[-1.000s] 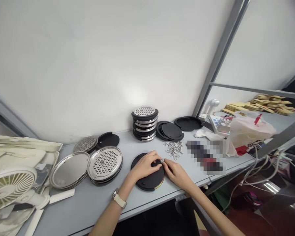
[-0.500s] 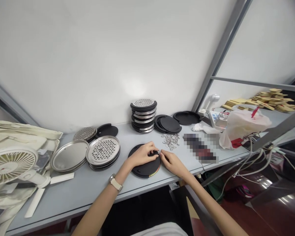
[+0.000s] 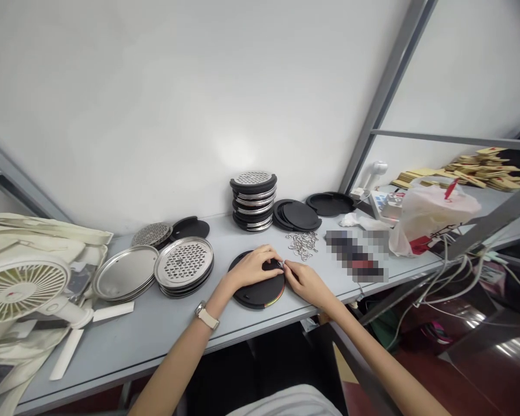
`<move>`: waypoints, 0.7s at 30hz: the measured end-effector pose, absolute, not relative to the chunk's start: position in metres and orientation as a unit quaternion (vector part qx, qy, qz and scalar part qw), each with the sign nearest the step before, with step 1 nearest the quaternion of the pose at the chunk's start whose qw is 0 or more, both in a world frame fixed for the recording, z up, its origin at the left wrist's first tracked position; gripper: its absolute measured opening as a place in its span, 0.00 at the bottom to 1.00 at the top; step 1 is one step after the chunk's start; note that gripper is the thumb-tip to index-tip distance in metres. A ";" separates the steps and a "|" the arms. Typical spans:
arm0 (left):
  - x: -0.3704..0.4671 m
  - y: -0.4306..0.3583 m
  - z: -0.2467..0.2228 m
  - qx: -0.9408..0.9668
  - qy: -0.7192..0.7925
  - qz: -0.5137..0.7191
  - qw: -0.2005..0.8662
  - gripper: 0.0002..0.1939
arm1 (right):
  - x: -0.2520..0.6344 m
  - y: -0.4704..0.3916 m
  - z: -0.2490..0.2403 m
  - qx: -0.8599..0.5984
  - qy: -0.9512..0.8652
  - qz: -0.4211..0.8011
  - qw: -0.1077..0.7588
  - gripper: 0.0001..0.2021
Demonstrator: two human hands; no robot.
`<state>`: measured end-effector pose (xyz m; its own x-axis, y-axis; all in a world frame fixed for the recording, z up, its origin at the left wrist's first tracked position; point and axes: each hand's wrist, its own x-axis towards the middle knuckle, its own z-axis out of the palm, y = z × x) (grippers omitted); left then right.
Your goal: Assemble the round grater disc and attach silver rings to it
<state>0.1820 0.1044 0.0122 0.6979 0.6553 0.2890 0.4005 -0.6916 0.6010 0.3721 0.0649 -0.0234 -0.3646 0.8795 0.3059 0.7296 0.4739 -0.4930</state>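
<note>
White plastic fan (image 3: 23,292) at the left end, two pale strips (image 3: 66,353) beside it. Next come stacked plates (image 3: 123,276), then a stack of graters (image 3: 184,263) with a black lid (image 3: 193,229) behind. The black disc (image 3: 253,297) lies flat on the table (image 3: 164,335), in front of a tower (image 3: 253,211) of graters. The left hand (image 3: 255,267) rests across its top, grip nearly closed at the right edge; whether it has hold of anything, I cannot tell. There the right hand (image 3: 305,284) pinches a tiny metal bit (image 3: 281,263), thumb against forefinger. Beyond lie loose metal hooks (image 3: 302,245), more black lids (image 3: 302,215), a blurred-out item (image 3: 356,257) and a plastic bag (image 3: 437,214).
</note>
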 end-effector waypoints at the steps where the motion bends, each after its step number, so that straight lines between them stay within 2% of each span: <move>1: 0.182 0.105 0.012 0.884 0.298 0.250 0.259 0.13 | 0.372 0.065 -0.024 -0.494 -0.815 0.136 0.269 0.14; 21: 0.186 0.111 0.005 0.854 0.321 0.260 0.316 0.13 | 0.372 0.063 -0.022 -0.505 -0.805 0.132 0.282 0.14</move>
<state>0.1861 0.1114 0.0055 0.6591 0.7122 0.2416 0.3829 -0.5943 0.7072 0.3717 0.0627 -0.0221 -0.3309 0.8878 0.3199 0.7387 0.4547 -0.4977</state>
